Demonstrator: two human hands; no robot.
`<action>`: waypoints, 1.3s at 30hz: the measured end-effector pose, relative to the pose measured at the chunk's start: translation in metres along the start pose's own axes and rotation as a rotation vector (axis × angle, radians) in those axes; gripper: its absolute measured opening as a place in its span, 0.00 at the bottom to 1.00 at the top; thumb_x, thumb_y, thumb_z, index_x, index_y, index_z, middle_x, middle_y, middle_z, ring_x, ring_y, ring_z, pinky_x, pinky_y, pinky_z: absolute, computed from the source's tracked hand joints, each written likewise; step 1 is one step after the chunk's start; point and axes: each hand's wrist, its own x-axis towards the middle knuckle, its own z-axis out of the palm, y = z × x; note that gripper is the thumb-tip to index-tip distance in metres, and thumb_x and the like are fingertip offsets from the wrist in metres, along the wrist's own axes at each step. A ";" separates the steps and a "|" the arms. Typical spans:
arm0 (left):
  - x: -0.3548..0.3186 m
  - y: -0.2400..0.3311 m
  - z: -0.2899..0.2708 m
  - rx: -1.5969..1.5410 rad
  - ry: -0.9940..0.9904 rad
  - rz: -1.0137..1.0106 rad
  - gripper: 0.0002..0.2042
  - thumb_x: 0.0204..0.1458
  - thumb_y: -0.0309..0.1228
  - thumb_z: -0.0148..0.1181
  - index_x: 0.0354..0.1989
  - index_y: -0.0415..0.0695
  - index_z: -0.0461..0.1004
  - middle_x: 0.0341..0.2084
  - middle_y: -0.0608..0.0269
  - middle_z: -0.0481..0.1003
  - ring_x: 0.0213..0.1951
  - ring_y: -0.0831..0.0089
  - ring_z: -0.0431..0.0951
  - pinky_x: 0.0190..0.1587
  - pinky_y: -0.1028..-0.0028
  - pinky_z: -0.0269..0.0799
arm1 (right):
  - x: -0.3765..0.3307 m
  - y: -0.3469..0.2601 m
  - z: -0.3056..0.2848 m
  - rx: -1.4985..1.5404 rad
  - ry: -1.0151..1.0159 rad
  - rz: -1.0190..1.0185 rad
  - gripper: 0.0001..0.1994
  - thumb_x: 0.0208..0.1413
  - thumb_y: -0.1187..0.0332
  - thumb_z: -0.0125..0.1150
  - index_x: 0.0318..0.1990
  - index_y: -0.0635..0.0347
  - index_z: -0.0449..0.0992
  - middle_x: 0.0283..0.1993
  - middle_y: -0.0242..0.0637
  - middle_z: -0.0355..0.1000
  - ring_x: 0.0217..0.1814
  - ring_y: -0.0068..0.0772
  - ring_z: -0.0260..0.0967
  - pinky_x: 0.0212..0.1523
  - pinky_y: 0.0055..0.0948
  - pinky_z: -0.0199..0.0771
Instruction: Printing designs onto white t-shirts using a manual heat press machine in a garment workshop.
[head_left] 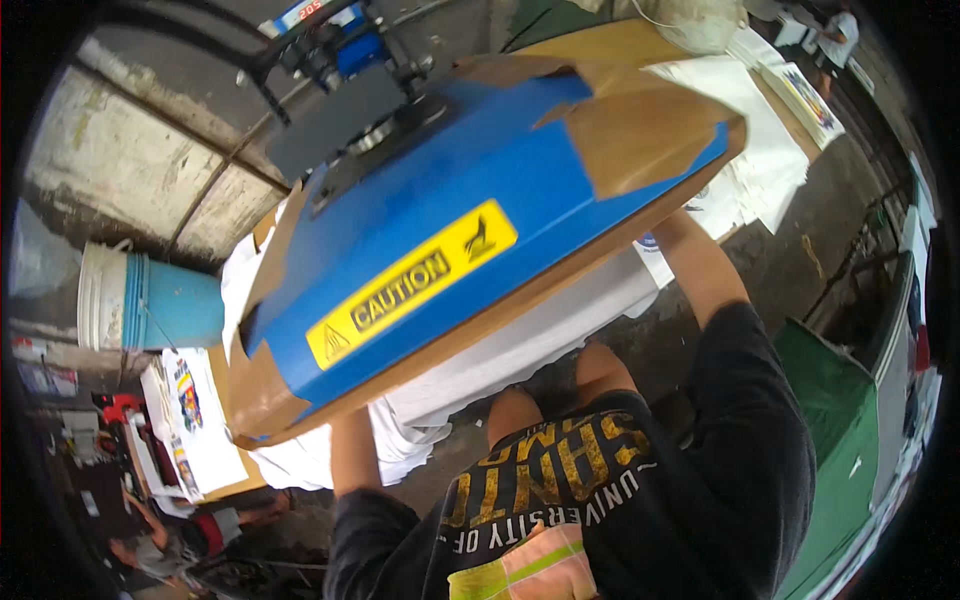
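Note:
A blue heat press plate [440, 270] fills the middle of the view, raised and tilted, with brown tape over its corners and a yellow warning label on its front. Beneath it, white cloth [520, 350] lies spread out and drapes over the near edge. My left forearm [355, 450] reaches under the plate's near left edge, where the plate hides my left hand. On the other side, my right hand [672, 235] goes beneath the plate's right edge beside a white piece with a small blue print [648, 243]. The fingers of both hands are out of sight.
Blue and white buckets [170, 300] stand at the left. Printed sheets [195, 420] lie at the lower left, and white cloths [755, 150] are stacked at the right. Another person [155, 550] is at lower left, a second [838, 45] far right. A green panel [820, 400] stands right.

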 end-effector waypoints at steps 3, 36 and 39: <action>-0.048 0.013 0.003 -0.045 -0.138 -0.059 0.18 0.63 0.38 0.43 0.59 0.44 0.61 0.51 0.61 0.68 0.50 0.69 0.70 0.48 0.71 0.70 | -0.056 0.020 0.012 -0.036 0.028 0.177 0.32 0.58 0.40 0.43 0.49 0.65 0.73 0.43 0.38 0.72 0.42 0.31 0.68 0.41 0.24 0.66; -0.234 -0.091 0.048 0.076 0.159 -0.827 0.16 0.58 0.42 0.50 0.47 0.43 0.69 0.31 0.64 0.73 0.31 0.73 0.73 0.33 0.74 0.69 | -0.076 0.065 -0.225 -0.757 1.123 -0.006 0.11 0.42 0.60 0.67 0.31 0.54 0.81 0.37 0.41 0.75 0.43 0.46 0.68 0.46 0.39 0.69; -0.228 -0.096 0.048 0.078 0.064 -0.758 0.15 0.58 0.42 0.51 0.44 0.43 0.71 0.27 0.66 0.73 0.29 0.75 0.72 0.31 0.76 0.68 | -0.083 0.025 -0.199 -0.626 1.142 -0.239 0.07 0.45 0.65 0.63 0.30 0.56 0.80 0.36 0.41 0.75 0.43 0.45 0.70 0.42 0.32 0.70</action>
